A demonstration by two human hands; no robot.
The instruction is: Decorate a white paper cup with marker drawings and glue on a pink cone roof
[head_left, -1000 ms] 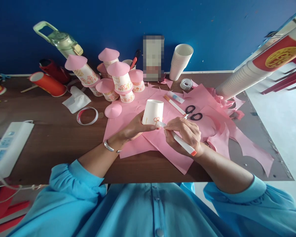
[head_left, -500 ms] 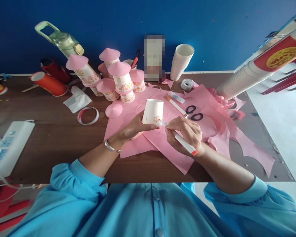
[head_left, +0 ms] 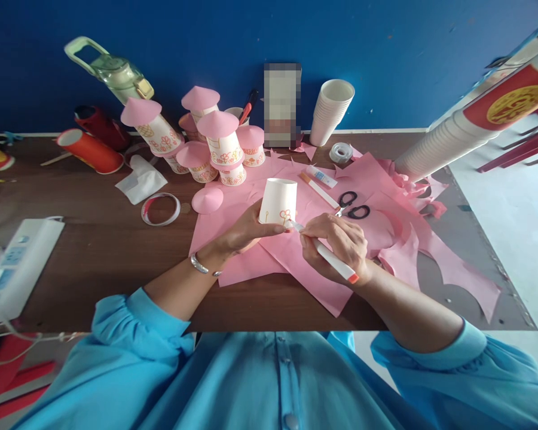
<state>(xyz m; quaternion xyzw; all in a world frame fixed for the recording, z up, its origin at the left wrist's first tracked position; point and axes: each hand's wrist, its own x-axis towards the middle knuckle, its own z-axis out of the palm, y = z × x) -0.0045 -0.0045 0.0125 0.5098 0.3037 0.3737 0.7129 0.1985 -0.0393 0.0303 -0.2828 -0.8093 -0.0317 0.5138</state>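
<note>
A white paper cup [head_left: 278, 197] is held upside down in my left hand [head_left: 246, 230], thumb along its lower rim. Orange-red flower outlines and a thin stem are drawn on its side. My right hand [head_left: 336, 242] is closed around a white marker [head_left: 334, 260] with an orange end, its tip at the cup's lower right, by the flower. Pink paper [head_left: 291, 269] lies beneath both hands. Just beyond the right hand are black-handled scissors [head_left: 353, 205] and another white marker [head_left: 320, 191].
Decorated cup towers [head_left: 224, 149] with pink cone roofs stand at the back left, near a loose pink cone [head_left: 207, 200]. A tape roll [head_left: 160, 209], a cup stack [head_left: 332, 110], a phone [head_left: 282, 107], a glue tube [head_left: 321, 176] and a power strip [head_left: 22, 263] surround the work.
The marker tip has shifted slightly down and left, by the flower's lower edge. Both hands keep their holds on the cup and marker.
</note>
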